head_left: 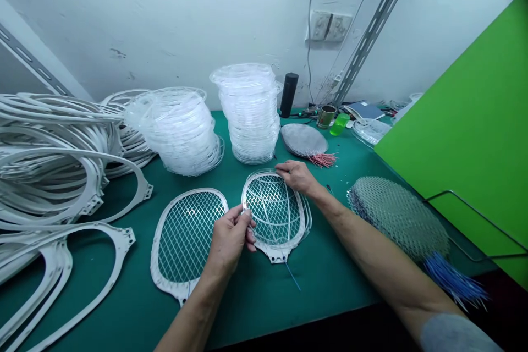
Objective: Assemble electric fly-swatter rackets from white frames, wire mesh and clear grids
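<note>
On the worktop, a clear ribbed cover, not yet flush, is being pinched against a meshed racket frame by the left hand and the right hand, while a neighbouring meshed frame and piled bare frames are being left uncovered.

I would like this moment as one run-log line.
left hand: holds left rim of white frame; right hand: at its top rim; second meshed frame: left of it; clear ring stacks: behind
</note>
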A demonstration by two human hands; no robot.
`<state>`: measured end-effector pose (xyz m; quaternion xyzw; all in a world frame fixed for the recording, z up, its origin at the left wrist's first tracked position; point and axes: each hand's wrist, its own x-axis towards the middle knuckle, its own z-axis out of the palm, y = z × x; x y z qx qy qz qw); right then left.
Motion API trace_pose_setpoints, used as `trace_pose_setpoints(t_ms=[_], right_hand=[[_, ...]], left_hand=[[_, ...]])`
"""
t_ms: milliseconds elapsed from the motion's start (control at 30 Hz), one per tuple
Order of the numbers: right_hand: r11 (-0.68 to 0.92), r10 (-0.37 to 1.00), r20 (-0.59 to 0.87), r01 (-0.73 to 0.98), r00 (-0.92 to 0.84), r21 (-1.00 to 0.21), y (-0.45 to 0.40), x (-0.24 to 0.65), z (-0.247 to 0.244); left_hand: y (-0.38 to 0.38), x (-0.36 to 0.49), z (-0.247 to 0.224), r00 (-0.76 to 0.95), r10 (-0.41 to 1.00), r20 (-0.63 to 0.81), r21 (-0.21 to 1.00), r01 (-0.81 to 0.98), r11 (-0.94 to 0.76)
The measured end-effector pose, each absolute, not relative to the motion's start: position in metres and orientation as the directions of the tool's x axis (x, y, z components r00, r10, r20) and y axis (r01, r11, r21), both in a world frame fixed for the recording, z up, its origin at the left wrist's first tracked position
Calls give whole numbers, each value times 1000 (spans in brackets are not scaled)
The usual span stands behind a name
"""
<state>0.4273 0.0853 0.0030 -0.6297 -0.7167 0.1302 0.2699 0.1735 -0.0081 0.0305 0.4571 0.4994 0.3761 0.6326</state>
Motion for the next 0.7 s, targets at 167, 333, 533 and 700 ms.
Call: trace_pose_setpoints(t_ms=[167,333,533,700], right_hand=[[196,973,203,853,-109,-484,91,423,7],[229,965,225,857,-137,-461,92,417,2],[259,954,253,869,-162,-421,94,418,-11],[249,955,252,886,-157,-392,98,418,-18]], left_hand=[[-15,171,28,172,935,-309,926,279,254],[-16,173,27,151,975,-165,805,591,45],[-14,177,29,224,965,-133,614,783,-98],[-13,178,29,231,967,-106,551,823,-137]])
